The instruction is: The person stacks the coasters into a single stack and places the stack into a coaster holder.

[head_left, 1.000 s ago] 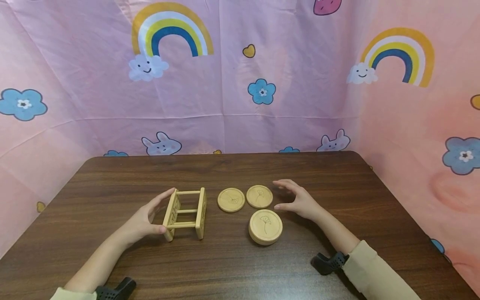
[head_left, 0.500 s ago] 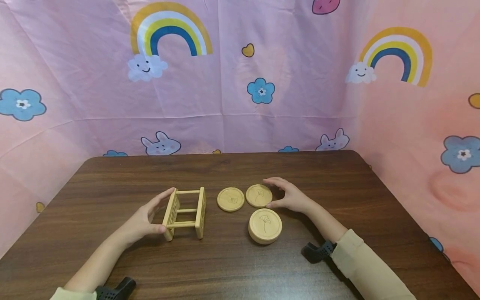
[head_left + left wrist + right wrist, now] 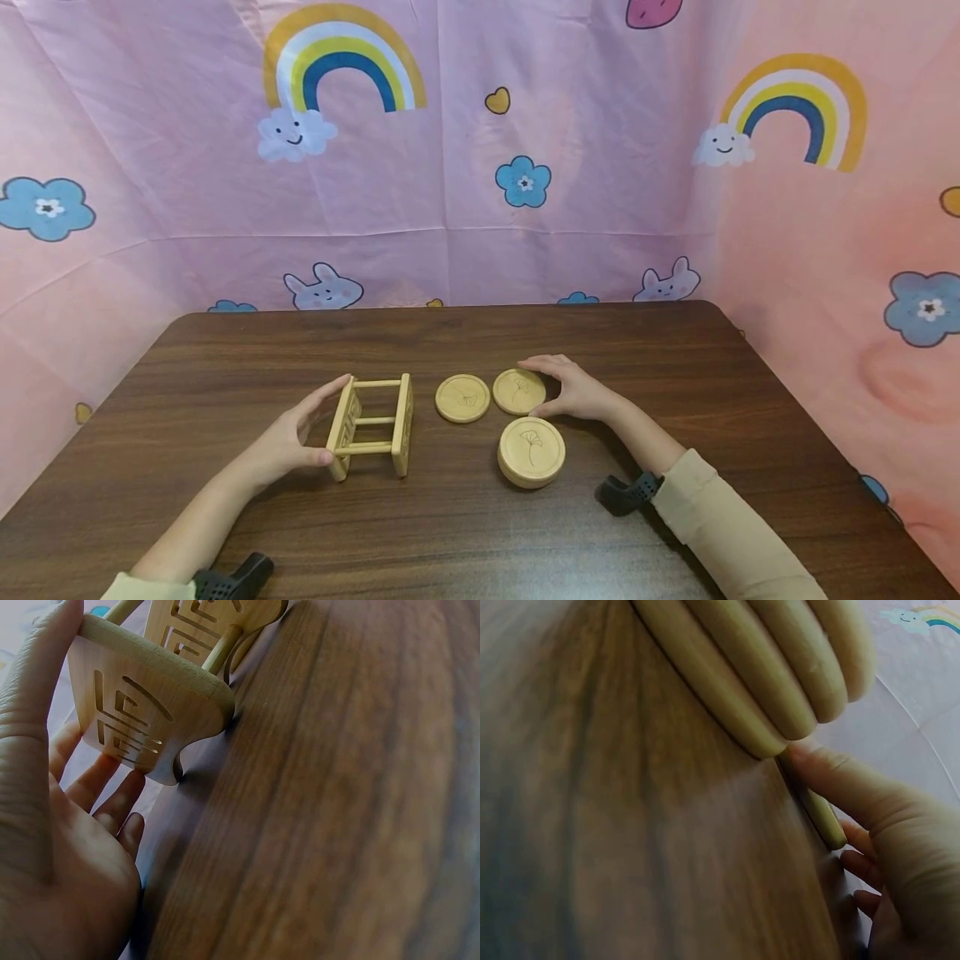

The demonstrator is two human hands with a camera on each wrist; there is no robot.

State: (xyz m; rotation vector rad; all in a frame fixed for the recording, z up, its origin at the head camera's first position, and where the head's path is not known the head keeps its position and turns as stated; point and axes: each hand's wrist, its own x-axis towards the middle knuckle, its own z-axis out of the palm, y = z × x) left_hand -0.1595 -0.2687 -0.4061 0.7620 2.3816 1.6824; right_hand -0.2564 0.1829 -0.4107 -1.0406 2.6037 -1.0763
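A light wooden coaster rack (image 3: 375, 422), with slotted end panels joined by rods, lies left of the middle in the head view. My left hand (image 3: 281, 446) holds its left end panel (image 3: 131, 697), thumb at the near corner and index finger at the far one. Right of the rack, a round wooden coaster (image 3: 519, 392) with an engraved leaf lies flat. Thumb and fingers of my right hand (image 3: 573, 394) grip it by opposite edges; the right wrist view shows the thumb against its rim. A second flat coaster (image 3: 462, 398) lies just left of it.
In front of the right hand stands a stack of coasters (image 3: 531, 454), close to the thumb. Everything is on a dark wooden table (image 3: 442, 542). A patterned cloth (image 3: 600, 200) hangs behind the table and along its sides.
My right hand has moved left onto the right-hand coaster, its thumb and fingers now at the coaster's edges. The left hand, rack and coasters have stayed in place.
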